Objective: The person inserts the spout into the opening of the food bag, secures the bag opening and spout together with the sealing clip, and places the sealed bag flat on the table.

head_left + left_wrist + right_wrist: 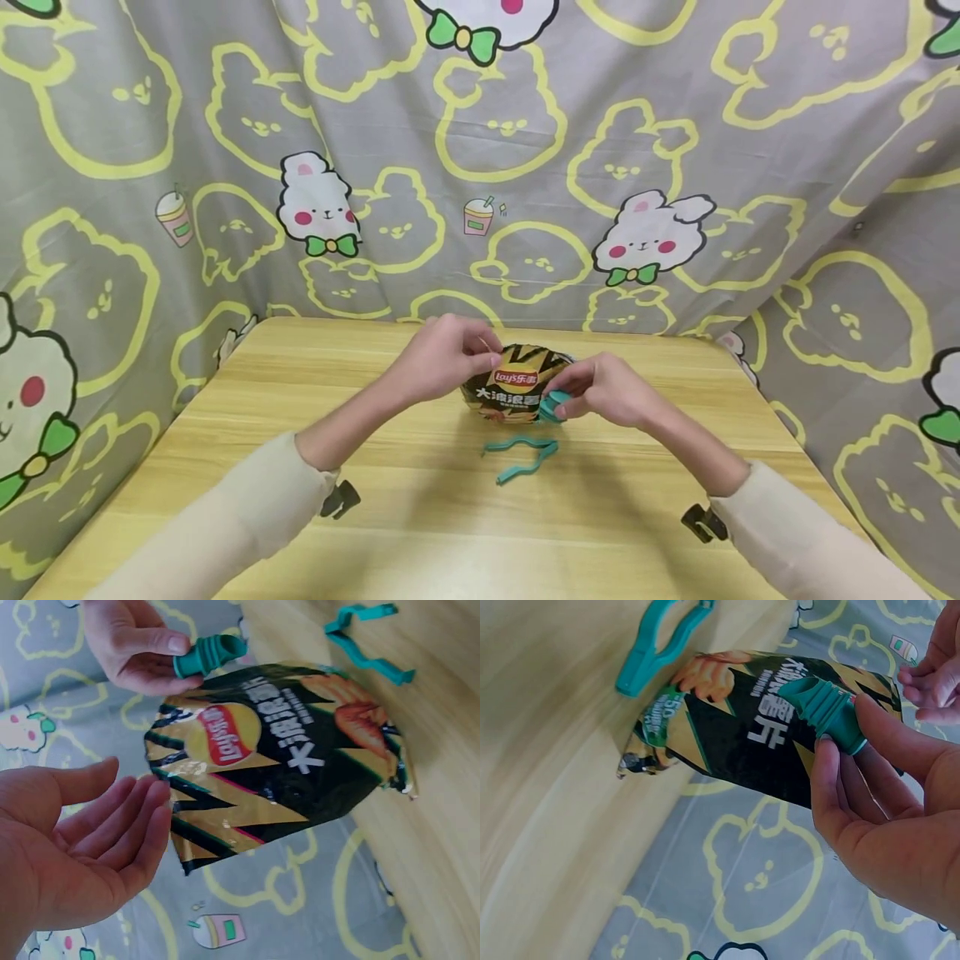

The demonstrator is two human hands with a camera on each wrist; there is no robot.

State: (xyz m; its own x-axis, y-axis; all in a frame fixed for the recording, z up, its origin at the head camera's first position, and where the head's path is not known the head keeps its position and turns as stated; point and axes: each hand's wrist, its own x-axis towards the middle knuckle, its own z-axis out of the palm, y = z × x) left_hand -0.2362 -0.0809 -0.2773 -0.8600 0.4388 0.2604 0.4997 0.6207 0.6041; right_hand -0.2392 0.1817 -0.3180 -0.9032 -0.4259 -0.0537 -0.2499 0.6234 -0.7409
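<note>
A black and gold Lay's potato chip bag (517, 379) stands on the wooden table, front facing me. At its upper left corner is my left hand (90, 840), fingers loosely bent and thumb apart; the fingertips reach the bag's edge without gripping it, and whether they touch it I cannot tell. My right hand (900, 795) pinches a teal ridged pour spout (825, 712) between thumb and fingers, its slanted mouth pointing away from the palm. The spout is in front of the bag's right side. On the table before the bag lies a teal bag clip (525, 454), its two arms spread apart.
The light wooden table (337, 533) runs back to a grey curtain (420, 125) with yellow outlines and cartoon rabbits, which also encloses both sides. Dark wrist mounts (341, 500) sit under both sleeves.
</note>
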